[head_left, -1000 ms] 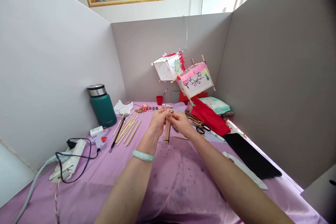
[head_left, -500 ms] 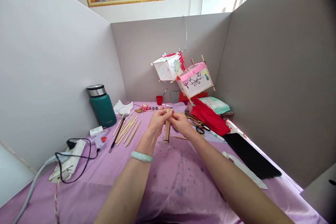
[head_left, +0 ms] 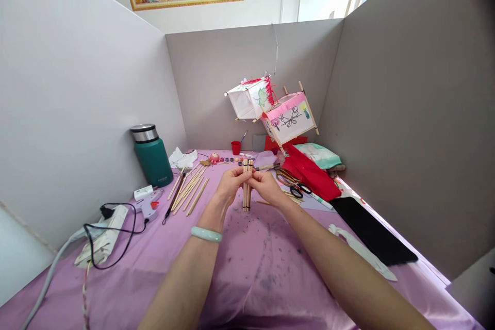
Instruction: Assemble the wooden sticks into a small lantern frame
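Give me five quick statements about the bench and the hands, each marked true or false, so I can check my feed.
1. The left hand and right hand are both on the bundle of sticks. True.
2. The green bracelet is on the right arm. False: it is on the left arm.
3. The teal bottle stands beside the scissors. False: the bottle stands on the left, the scissors lie on the right.
4. Two paper lanterns are in front of the back panel. True.
5. The held sticks have no binding. False: dark bands bind them.
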A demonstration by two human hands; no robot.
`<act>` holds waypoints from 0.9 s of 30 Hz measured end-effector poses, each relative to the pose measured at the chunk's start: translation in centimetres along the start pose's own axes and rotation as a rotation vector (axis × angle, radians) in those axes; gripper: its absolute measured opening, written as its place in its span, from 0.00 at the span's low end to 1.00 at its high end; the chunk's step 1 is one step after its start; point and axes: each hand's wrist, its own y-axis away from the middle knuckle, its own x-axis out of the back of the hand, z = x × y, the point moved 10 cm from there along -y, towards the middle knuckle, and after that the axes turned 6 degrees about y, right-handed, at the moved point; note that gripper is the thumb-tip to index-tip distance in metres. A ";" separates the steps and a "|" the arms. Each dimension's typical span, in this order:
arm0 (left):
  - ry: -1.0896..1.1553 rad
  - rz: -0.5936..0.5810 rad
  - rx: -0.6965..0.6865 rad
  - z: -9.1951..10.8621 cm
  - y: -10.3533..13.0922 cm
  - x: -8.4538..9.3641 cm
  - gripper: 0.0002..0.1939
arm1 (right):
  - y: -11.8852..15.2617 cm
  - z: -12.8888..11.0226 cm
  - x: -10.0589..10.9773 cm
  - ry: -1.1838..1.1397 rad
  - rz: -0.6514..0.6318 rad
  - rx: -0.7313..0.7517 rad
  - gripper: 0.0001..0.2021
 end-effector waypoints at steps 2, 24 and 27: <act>-0.002 0.004 0.028 -0.5 0.2 0.4 0.18 | 0.1 0.6 -0.6 -0.044 -0.038 -0.019 0.18; -0.041 0.161 -0.122 0.1 0.7 2.3 0.15 | 1.8 1.9 -4.2 -0.579 -0.187 -0.167 0.14; -0.011 0.151 -0.100 -0.3 0.6 2.6 0.16 | 1.9 2.1 -4.3 -0.593 -0.203 -0.186 0.13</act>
